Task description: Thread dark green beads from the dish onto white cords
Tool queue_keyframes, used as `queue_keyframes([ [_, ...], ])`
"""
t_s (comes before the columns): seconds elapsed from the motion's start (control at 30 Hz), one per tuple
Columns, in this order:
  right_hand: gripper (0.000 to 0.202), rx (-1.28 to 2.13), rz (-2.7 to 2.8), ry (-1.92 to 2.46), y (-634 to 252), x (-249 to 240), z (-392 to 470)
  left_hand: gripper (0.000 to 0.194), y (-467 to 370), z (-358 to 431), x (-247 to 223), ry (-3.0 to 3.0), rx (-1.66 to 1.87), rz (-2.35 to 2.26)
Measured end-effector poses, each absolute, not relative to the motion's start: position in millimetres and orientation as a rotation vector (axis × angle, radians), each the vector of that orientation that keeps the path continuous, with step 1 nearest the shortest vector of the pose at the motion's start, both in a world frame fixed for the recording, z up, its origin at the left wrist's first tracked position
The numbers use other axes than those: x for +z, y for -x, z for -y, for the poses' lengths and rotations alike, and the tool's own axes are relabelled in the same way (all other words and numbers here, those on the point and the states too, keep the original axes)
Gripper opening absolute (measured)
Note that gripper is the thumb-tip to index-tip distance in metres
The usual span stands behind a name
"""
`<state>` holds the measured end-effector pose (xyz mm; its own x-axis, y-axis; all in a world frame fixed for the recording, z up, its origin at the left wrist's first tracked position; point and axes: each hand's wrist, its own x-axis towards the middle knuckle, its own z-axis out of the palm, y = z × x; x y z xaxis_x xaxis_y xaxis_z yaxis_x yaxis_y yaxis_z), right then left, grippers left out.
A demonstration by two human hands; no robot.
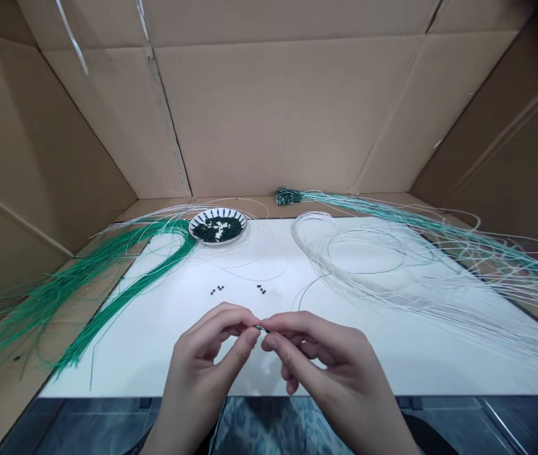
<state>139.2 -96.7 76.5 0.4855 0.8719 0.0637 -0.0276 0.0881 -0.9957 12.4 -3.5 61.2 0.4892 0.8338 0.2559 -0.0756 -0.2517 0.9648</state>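
Observation:
Near the front edge of the white board, my left hand (216,354) and my right hand (321,354) meet, thumbs and index fingers pinched on a tiny dark green piece (263,328) between them. Its exact shape is too small to tell. A thin green strand (303,294) rises behind my right hand and curves to the right. Just beyond my fingers lie two small groups of black beads, one at the left (216,290) and one at the right (261,289).
A striped plate (194,237) of dark beads stands at the back. Green strands (122,303) spread at the left, clear strands (382,294) at the right. A bundle with a dark beaded end (288,196) lies behind. Cardboard walls (278,114) enclose the back and sides.

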Motion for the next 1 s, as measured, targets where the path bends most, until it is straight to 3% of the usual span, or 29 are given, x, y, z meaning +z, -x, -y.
queue_keyframes([
  [0.37, 0.012, 0.700, 0.954, 1.402, -133.2, 67.8, 101.3, 0.011, -15.7, 10.4, 73.0, -1.410, 0.893, -0.704],
  [0.6, 0.015, 0.625, 1.096, 1.524, -141.5, 59.9, 87.6, 0.022, -26.6, -6.5, 53.5, -1.413, 0.813, -0.725],
  [0.83, 0.006, 0.547, 1.088, 1.592, -148.5, 54.6, 84.3, 0.025, -21.4, -28.5, 36.4, -1.439, 0.767, -0.782],
  [1.0, 0.021, 0.546, 1.141, 1.532, -147.0, 57.0, 86.2, 0.022, -19.2, -19.1, 46.0, -1.415, 0.812, -0.744],
])
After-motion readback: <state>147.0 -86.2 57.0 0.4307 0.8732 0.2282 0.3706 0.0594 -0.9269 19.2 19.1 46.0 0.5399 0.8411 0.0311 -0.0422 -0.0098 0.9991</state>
